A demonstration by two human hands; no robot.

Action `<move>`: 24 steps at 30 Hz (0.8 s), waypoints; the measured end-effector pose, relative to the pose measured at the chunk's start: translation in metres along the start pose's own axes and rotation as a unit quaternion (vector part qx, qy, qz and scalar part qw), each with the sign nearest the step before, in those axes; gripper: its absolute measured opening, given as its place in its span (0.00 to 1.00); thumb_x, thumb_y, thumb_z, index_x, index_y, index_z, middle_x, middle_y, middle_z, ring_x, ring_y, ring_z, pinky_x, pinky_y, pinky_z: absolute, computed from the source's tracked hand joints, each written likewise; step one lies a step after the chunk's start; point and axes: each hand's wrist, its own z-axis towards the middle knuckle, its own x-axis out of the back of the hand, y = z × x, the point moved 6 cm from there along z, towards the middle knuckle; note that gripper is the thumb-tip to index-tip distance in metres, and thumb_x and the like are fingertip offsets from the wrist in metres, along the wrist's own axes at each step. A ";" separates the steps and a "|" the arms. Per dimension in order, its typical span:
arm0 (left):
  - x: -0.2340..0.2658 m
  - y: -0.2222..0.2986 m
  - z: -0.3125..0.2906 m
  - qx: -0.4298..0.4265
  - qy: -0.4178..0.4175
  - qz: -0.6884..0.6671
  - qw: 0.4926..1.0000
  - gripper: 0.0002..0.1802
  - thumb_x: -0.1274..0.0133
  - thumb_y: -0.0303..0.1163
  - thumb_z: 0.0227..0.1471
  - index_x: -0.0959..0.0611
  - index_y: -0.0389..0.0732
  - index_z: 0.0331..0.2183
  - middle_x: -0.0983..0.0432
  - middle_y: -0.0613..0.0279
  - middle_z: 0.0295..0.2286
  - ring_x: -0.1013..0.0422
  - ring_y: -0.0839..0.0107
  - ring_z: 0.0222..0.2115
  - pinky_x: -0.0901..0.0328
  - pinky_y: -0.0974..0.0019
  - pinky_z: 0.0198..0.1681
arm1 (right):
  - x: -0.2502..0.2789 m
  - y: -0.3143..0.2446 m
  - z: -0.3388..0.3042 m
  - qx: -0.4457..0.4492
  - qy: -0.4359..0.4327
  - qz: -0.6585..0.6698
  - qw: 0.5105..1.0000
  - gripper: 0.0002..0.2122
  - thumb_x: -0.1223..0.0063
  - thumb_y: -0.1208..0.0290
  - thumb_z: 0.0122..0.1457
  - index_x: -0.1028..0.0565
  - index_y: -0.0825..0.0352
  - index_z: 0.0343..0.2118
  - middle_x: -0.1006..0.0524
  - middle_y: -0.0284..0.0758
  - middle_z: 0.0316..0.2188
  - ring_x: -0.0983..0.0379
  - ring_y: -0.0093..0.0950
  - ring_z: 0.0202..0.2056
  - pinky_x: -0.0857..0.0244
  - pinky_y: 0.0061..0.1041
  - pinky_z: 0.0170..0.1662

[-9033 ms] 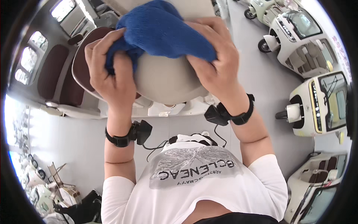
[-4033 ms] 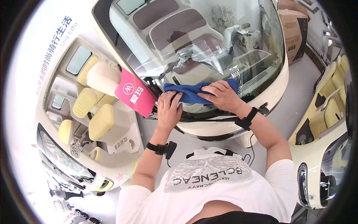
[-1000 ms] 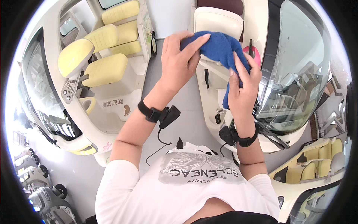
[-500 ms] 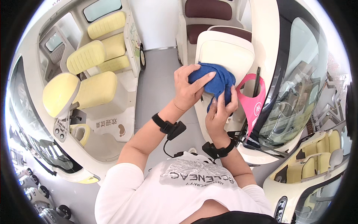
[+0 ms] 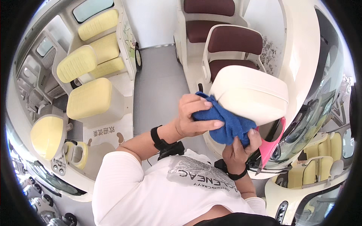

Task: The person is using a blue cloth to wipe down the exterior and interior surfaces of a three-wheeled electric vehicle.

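1. The left hand (image 5: 188, 121) pinches a crumpled blue fabric cloth (image 5: 227, 126).
2. The right hand (image 5: 236, 153) pinches its lower edge with thumb and fingers.
3. The cloth meets a rounded cream plastic housing (image 5: 250, 94).

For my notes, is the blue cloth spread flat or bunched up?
Bunched up: the blue cloth shows overlapping folds, gathered between the left hand and right hand.
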 end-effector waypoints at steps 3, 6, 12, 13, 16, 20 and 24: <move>-0.004 -0.017 -0.005 -0.047 -0.051 -0.044 0.997 0.24 0.35 0.34 0.40 0.16 0.73 0.40 0.32 0.71 0.42 0.33 0.69 0.40 0.38 0.66 0.42 | -0.005 0.000 -0.011 0.024 -0.006 -0.061 0.998 0.17 0.52 0.82 0.56 0.32 0.54 0.47 0.40 0.44 0.56 0.41 0.49 0.55 0.44 0.50 0.56; -0.006 -0.028 0.032 -0.103 0.037 -0.091 0.990 0.25 0.38 0.33 0.42 0.17 0.73 0.43 0.31 0.72 0.43 0.33 0.70 0.41 0.38 0.65 0.42 | -0.004 -0.005 -0.003 -0.053 0.102 -0.016 0.993 0.19 0.48 0.75 0.59 0.37 0.59 0.52 0.38 0.44 0.56 0.39 0.43 0.55 0.42 0.46 0.57; -0.015 -0.040 0.061 -0.061 0.098 -0.239 0.964 0.24 0.39 0.32 0.39 0.15 0.67 0.42 0.30 0.70 0.45 0.34 0.67 0.41 0.39 0.63 0.41 | -0.029 -0.014 0.026 -0.316 0.274 0.553 0.720 0.22 0.48 0.76 0.58 0.39 0.70 0.55 0.36 0.45 0.55 0.35 0.37 0.55 0.40 0.40 0.61; -0.020 -0.040 0.057 -0.059 0.119 -0.264 0.955 0.24 0.39 0.32 0.39 0.15 0.67 0.42 0.30 0.70 0.46 0.34 0.67 0.41 0.40 0.63 0.40 | -0.024 -0.014 0.023 -0.299 0.267 0.465 0.789 0.22 0.49 0.76 0.58 0.39 0.70 0.55 0.36 0.45 0.55 0.35 0.36 0.55 0.40 0.40 0.61; -0.029 -0.048 0.029 -0.085 0.133 -0.303 0.940 0.21 0.39 0.34 0.45 0.16 0.70 0.42 0.31 0.70 0.46 0.35 0.69 0.41 0.40 0.64 0.41 | -0.032 -0.024 -0.001 -0.241 0.165 0.148 0.945 0.22 0.49 0.75 0.59 0.39 0.70 0.55 0.35 0.45 0.55 0.35 0.36 0.55 0.39 0.39 0.61; -0.032 -0.063 -0.001 -0.146 0.088 -0.315 0.934 0.22 0.41 0.34 0.49 0.19 0.70 0.46 0.31 0.72 0.46 0.35 0.71 0.41 0.39 0.65 0.42 | -0.051 -0.029 -0.018 -0.222 0.103 0.019 0.970 0.21 0.50 0.73 0.59 0.38 0.69 0.55 0.35 0.44 0.55 0.35 0.35 0.55 0.39 0.38 0.60; -0.038 -0.066 0.035 -0.167 0.119 -0.326 0.923 0.19 0.42 0.39 0.52 0.20 0.65 0.47 0.29 0.71 0.45 0.33 0.72 0.40 0.37 0.66 0.40 | -0.033 -0.032 -0.022 -0.221 0.163 -0.041 0.961 0.21 0.50 0.72 0.60 0.38 0.69 0.55 0.35 0.44 0.54 0.35 0.35 0.55 0.39 0.37 0.59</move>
